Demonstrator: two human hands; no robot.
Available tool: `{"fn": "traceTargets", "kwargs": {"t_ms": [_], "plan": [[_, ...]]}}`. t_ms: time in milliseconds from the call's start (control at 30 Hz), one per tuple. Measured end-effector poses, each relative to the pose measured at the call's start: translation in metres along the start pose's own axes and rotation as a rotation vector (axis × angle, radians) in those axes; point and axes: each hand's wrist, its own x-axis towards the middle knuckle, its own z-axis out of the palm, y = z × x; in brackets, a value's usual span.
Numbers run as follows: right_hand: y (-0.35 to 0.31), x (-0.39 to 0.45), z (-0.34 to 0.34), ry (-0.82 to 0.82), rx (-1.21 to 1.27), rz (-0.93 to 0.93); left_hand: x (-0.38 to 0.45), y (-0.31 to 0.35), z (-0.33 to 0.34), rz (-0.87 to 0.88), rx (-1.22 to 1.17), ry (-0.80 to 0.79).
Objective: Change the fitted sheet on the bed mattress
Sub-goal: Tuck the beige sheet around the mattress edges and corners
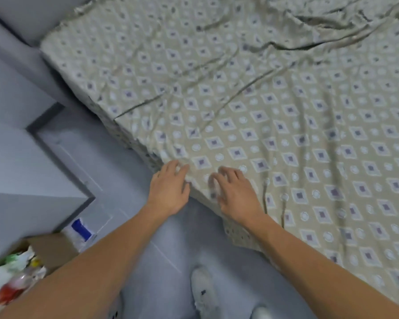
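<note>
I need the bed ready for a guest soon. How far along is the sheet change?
Done: the patterned fitted sheet is spread over the mattress top. In hand: both hands work the near corner, the left hand on its edge, the right hand on top. Left: the far part is deeply wrinkled and needs smoothing. Whether the other corners are tucked cannot be seen.

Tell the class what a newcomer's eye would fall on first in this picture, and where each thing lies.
The beige patterned sheet with its diamonds and circles fills most of the view, wrinkled toward the upper right. Near the bottom centre, the left hand and right hand rest with spread fingers on the mattress corner. At the lower left, a cardboard box of colourful rubbish sits on the grey floor.
</note>
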Motion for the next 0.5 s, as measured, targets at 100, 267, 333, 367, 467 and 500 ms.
{"fn": "traceTargets", "kwargs": {"t_ms": [100,267,333,367,467,500], "plan": [[-0.029,0.052,-0.005,-0.035,0.014,-0.044,0.019,-0.034,-0.02,-0.055,-0.043,0.003],[-0.067,0.143,-0.007,-0.048,0.03,-0.12,0.065,-0.091,-0.044,-0.171,-0.087,0.025],[-0.076,0.185,-0.001,-0.034,0.018,-0.14,0.089,-0.116,-0.054,-0.212,-0.086,0.023],[-0.082,0.206,-0.001,-0.036,0.008,-0.152,0.102,-0.13,-0.059,-0.236,-0.083,0.025],[-0.106,0.273,-0.004,-0.061,-0.033,-0.229,0.138,-0.185,-0.085,-0.309,-0.096,0.038],[-0.115,0.293,-0.006,-0.073,-0.028,-0.245,0.149,-0.203,-0.093,-0.322,-0.095,0.043]]}}
